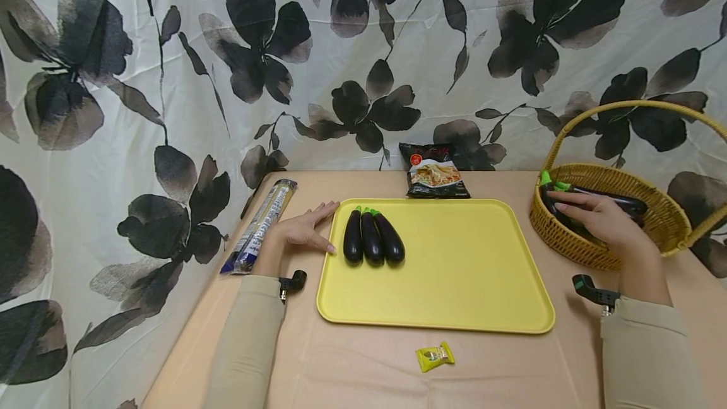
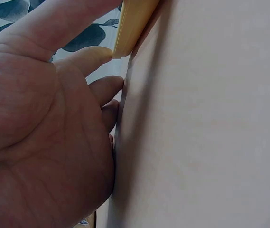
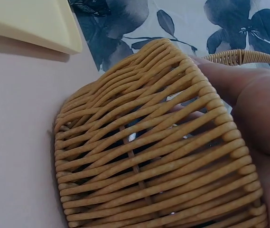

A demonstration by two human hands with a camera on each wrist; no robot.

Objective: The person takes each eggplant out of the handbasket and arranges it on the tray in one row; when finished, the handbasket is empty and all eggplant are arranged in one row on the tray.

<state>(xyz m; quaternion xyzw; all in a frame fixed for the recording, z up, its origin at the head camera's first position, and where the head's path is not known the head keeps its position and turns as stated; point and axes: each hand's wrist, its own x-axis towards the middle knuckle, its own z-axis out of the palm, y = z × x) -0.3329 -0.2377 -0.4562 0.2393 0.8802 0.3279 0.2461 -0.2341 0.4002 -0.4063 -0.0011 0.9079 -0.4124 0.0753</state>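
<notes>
My left hand (image 1: 307, 229) rests at the left rim of a yellow tray (image 1: 454, 270), fingers spread; the left wrist view shows its palm (image 2: 44, 123) beside the tray's edge (image 2: 134, 28). Three dark purple eggplants (image 1: 372, 238) lie side by side on the tray's left part, green stems pointing away. At the right, my right hand (image 1: 604, 219) reaches into a wicker basket (image 1: 545, 235), its fingers over an eggplant (image 1: 546, 193). Another eggplant (image 1: 621, 201) lies behind that hand. The thumb is hidden, so I cannot tell whether it grips the eggplant.
A black snack packet (image 1: 434, 172) stands behind the tray. Left of my left hand lies a long blue-and-silver package (image 1: 261, 226). A small yellow wrapped sweet (image 1: 435, 356) lies in front of the tray. The basket's tall handle (image 1: 636, 105) arches over it. A floral cloth hangs behind the table.
</notes>
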